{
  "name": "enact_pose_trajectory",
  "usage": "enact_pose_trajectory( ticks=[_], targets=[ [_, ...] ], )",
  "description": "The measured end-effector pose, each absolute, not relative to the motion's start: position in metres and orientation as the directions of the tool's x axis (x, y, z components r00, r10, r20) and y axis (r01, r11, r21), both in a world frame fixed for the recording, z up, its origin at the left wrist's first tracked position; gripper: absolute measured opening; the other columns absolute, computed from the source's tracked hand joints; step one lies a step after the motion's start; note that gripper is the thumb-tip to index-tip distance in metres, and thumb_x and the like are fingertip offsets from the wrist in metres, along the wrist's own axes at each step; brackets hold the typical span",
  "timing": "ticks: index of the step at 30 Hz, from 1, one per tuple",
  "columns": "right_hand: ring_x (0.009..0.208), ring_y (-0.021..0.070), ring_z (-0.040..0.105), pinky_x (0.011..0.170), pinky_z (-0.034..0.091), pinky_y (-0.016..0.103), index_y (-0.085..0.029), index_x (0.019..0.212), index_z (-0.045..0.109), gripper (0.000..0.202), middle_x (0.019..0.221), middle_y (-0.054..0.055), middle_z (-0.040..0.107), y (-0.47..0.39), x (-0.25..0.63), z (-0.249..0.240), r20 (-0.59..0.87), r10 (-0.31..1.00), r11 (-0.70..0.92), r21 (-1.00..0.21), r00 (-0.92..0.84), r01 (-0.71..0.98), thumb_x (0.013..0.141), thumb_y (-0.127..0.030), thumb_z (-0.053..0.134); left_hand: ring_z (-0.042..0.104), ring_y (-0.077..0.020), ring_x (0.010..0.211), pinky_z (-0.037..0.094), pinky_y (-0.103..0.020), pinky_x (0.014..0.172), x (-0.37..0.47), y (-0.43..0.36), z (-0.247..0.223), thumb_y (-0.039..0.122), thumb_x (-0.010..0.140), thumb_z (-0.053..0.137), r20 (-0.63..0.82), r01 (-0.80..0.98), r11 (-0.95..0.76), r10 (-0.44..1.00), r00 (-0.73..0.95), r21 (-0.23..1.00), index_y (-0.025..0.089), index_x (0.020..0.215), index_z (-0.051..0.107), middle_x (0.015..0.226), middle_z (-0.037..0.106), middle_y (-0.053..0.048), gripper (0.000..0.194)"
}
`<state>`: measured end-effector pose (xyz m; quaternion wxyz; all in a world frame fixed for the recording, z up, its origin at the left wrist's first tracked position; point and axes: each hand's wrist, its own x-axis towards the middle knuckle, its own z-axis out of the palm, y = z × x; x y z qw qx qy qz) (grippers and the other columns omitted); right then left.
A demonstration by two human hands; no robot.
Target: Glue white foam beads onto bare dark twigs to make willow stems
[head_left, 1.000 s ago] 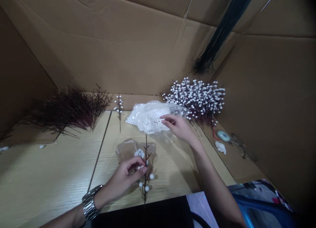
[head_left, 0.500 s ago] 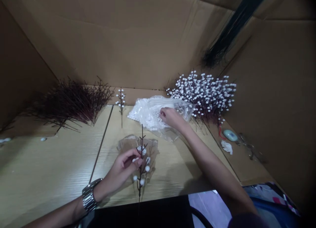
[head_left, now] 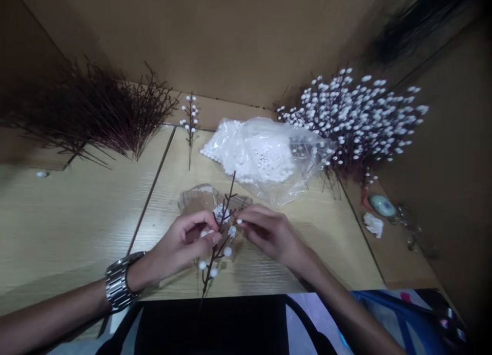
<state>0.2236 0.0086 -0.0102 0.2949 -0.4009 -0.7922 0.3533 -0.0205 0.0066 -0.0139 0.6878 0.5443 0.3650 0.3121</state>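
My left hand, with a metal watch on its wrist, pinches a dark brown artificial twig near its middle. White balls sit on several of the twig's lower side branches, while the upper tips look bare. My right hand is closed on a small white ball, held just right of the twig. Under the twig lies a crumpled brown wrapper with some white stuff on it. Beyond the hands rests a clear plastic bag of white balls.
Bare brown twigs are heaped at the left, and white-tipped twigs at the right. A single finished-looking sprig lies between. At the right are a pale green oval object and crumpled white tissue. Cardboard walls enclose the table.
My right hand has come back from the plastic bag to the twig, with a white ball between its fingers. My left hand still holds the twig, now leaning more. The view has shifted.
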Motion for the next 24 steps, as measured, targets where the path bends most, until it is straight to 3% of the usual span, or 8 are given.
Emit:
enact_pose_trajectory(
  ticks=[6,17,20,24],
  targets=[
    [0.102,0.0214,0.065,0.087,0.056,0.039,-0.027,0.115,0.070,0.024,0.110,0.007,0.070,0.0119,0.2257,-0.0182,0.189,0.812,0.477,-0.761,-0.552,0.440,0.099,-0.018,0.055,0.054,-0.0127,0.075,0.043,-0.023,0.066,-0.0186,0.0084,-0.0143,0.032,0.091,0.069,-0.207,0.041,0.217,0.837,0.506,0.975,0.019,0.084,0.061,0.082,0.059,0.001,0.016],
    [0.106,0.0224,0.063,0.087,0.057,0.038,-0.023,0.110,0.072,0.024,0.111,0.010,0.067,0.0080,0.2220,-0.0208,0.218,0.772,0.574,-0.641,-0.597,0.509,0.097,-0.015,0.054,0.057,-0.0125,0.074,0.045,-0.022,0.063,-0.0193,0.0076,-0.0205,0.031,0.091,0.069,-0.192,0.044,0.198,0.832,0.521,0.979,0.020,0.085,0.062,0.083,0.061,0.000,0.014],
    [0.103,0.0208,0.065,0.087,0.056,0.037,-0.024,0.110,0.073,0.024,0.110,0.009,0.068,0.0080,0.2217,-0.0185,0.193,0.822,0.483,-0.736,-0.536,0.474,0.097,-0.015,0.055,0.059,-0.0140,0.076,0.046,-0.024,0.066,-0.0174,0.0085,-0.0186,0.030,0.090,0.069,-0.184,0.040,0.192,0.836,0.517,0.981,0.019,0.085,0.062,0.083,0.062,-0.001,0.015],
    [0.094,0.0185,0.067,0.084,0.054,0.034,-0.028,0.101,0.078,0.016,0.100,0.003,0.073,0.0085,0.2221,-0.0153,0.090,0.950,0.185,-0.934,-0.299,0.305,0.093,-0.020,0.067,0.060,-0.0143,0.078,0.046,-0.025,0.068,-0.0161,0.0095,-0.0188,0.031,0.091,0.069,-0.175,0.028,0.188,0.838,0.518,0.982,0.018,0.086,0.063,0.085,0.064,-0.001,0.015]
  ],
)
